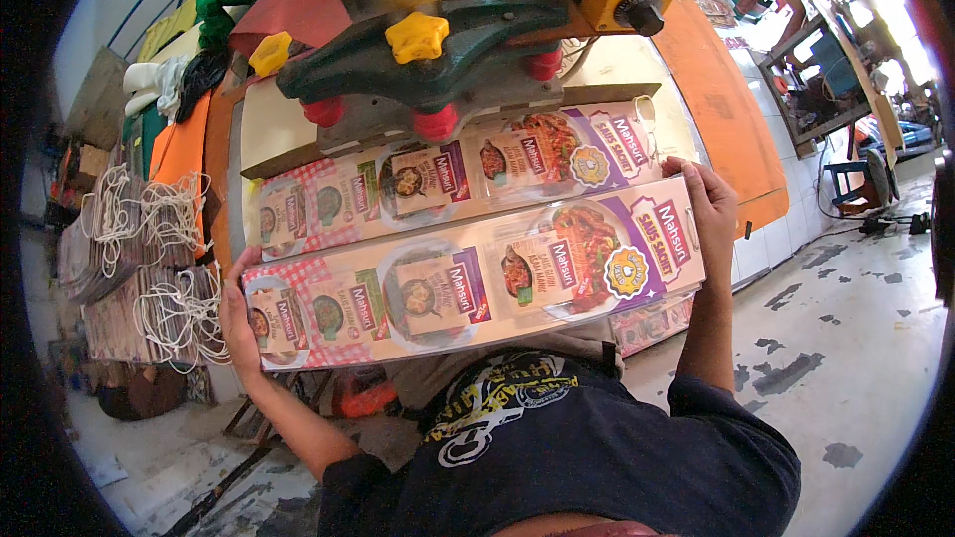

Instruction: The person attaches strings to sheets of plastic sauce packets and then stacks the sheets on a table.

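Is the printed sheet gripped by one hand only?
No, the left hand and the right hand each grip one end of the printed sheet.

**Long printed card strip held flat at both ends**

The printed card strip [468,283] is a long, narrow, glossy sheet of folded packaging board. It carries a row of food pictures on round plates, a red-and-white checked patch at its left end and purple panels with a yellow seal toward its right end. It lies nearly flat, slanting slightly upward to the right, with its printed face up. The left hand [237,323] grips its left end and the right hand [711,209] its right end. Its far edge sits just beside a second strip [448,179] of the same print, which lies parallel beyond it.
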The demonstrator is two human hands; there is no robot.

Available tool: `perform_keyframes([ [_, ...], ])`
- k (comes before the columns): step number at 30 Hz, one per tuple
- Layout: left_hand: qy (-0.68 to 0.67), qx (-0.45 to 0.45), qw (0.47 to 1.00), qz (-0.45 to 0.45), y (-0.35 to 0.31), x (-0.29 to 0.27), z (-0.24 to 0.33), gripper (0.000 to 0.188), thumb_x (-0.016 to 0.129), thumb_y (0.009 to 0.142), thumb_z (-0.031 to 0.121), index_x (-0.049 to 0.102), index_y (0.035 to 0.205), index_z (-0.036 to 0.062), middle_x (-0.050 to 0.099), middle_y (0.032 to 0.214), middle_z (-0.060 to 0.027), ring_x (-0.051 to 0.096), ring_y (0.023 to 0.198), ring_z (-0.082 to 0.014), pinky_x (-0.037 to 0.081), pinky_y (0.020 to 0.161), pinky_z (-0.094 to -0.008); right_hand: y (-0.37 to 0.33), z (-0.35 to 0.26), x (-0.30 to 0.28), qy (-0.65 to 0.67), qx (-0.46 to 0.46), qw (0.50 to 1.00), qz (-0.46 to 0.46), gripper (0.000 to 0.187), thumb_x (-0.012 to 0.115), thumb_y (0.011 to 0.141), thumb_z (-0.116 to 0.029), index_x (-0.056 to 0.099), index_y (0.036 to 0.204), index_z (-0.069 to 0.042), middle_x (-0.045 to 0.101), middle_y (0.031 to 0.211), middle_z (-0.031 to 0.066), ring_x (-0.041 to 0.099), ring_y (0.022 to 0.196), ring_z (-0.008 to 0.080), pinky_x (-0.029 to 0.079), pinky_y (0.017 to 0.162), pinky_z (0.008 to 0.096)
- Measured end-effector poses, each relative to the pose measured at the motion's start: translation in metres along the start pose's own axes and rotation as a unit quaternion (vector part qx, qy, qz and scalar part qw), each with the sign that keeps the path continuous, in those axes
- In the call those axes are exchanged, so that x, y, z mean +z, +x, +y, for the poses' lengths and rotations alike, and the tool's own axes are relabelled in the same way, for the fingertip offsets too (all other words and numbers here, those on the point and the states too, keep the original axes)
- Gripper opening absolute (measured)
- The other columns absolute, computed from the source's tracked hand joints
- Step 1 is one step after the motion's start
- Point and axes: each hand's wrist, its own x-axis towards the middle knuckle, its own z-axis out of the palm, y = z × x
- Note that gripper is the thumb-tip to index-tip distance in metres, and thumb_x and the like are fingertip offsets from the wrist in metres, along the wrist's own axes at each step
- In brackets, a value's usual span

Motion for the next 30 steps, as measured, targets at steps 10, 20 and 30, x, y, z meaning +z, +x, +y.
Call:
perform_keyframes([
  [10,0.055,0.012,0.998,-0.004,0.001,-0.003,0.002,0.068,0.043,0.107,0.051,0.050,0.141,-0.0080,0.055,0.141,-0.0175,0.052,0.130,-0.0237,0.036,0.113,-0.0370,0.000,-0.001,0.000,0.012,0.005,1.000,-0.010,0.031,0.059,0.104,-0.021,0.072,0.111,0.006,0.073,0.095,0.0087,0.066,0.080,0.0100,0.052,0.071,0.0239],
  [20,-0.002,-0.007,1.000,-0.017,-0.004,-0.005,-0.005,0.072,0.045,0.106,0.052,0.046,0.144,-0.0083,0.052,0.145,-0.0178,0.049,0.134,-0.0240,0.033,0.115,-0.0375,0.000,-0.002,0.002,-0.006,0.012,1.000,-0.002,0.031,0.059,0.105,-0.022,0.072,0.111,0.005,0.072,0.093,0.0070,0.065,0.079,0.0092,0.051,0.070,0.0242],
  [30,0.002,-0.016,1.000,-0.006,-0.004,-0.001,0.002,0.069,0.046,0.106,0.051,0.048,0.143,-0.0072,0.053,0.145,-0.0165,0.050,0.133,-0.0234,0.034,0.115,-0.0369,0.001,0.000,0.000,-0.012,0.008,1.000,-0.004,0.031,0.060,0.104,-0.023,0.073,0.111,0.004,0.073,0.091,0.0069,0.065,0.077,0.0088,0.051,0.069,0.0239],
])
